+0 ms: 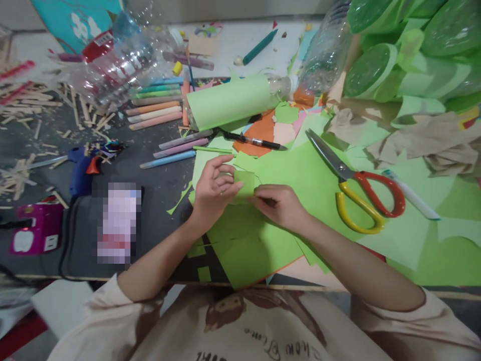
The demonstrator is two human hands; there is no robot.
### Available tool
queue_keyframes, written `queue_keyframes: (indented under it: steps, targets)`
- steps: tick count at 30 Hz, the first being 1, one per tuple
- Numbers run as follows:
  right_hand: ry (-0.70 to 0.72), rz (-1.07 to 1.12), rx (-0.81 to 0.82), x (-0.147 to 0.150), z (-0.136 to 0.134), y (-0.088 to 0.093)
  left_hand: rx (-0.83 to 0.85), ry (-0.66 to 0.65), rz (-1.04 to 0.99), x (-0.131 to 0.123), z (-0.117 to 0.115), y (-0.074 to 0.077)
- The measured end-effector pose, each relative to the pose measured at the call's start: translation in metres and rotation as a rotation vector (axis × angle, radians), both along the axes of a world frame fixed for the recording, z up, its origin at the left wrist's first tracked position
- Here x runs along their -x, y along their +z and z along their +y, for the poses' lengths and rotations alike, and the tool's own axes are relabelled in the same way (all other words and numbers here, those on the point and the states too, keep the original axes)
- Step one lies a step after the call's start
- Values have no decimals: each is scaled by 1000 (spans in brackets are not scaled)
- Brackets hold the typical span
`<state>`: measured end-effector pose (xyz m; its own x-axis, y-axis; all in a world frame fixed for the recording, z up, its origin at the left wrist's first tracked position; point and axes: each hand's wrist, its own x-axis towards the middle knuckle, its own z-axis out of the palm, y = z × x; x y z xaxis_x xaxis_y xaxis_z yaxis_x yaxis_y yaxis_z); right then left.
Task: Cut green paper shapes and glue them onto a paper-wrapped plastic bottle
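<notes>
Between my two hands is a small piece of green paper (245, 184). My left hand (215, 193) pinches its left side between thumb and fingers. At its lower right edge, my right hand (280, 204) closes thumb and fingertips on the paper. Larger green paper sheets (240, 250) lie beneath both hands. Beyond the hands a black pen (259, 142) rests on the paper. Scissors with one red and one yellow handle (347, 175) lie to the right of my right hand. A plastic bottle wrapped in light green paper (233, 102) lies on its side farther back.
Several markers (160, 108) lie at the left of the wrapped bottle. A blue glue gun (79, 173), a phone (118, 223) and a purple box (36, 228) occupy the left side. Clear bottles (124, 60) and wood sticks (22, 108) stand or lie behind. Green-wrapped bottles (409, 65) crowd the back right.
</notes>
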<state>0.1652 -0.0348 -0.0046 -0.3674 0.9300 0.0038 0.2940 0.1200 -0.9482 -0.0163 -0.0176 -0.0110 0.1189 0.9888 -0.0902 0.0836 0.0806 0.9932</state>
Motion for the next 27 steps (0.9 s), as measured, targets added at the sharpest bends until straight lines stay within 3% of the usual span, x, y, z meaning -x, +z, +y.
queue_keyframes:
  steps: [9,16,22,27]
  targets:
    - [-215,234,184,-2,-1,-1,-77,-258,27,-3,-10,-2]
    - [-446,442,236,-4,4,-2,25,-162,77,-4,-7,1]
    - [-353,374,239,-5,4,-3,-105,10,187,-2,-1,5]
    - [-260,221,213,-7,3,-4,-186,-47,244,-2,-1,8]
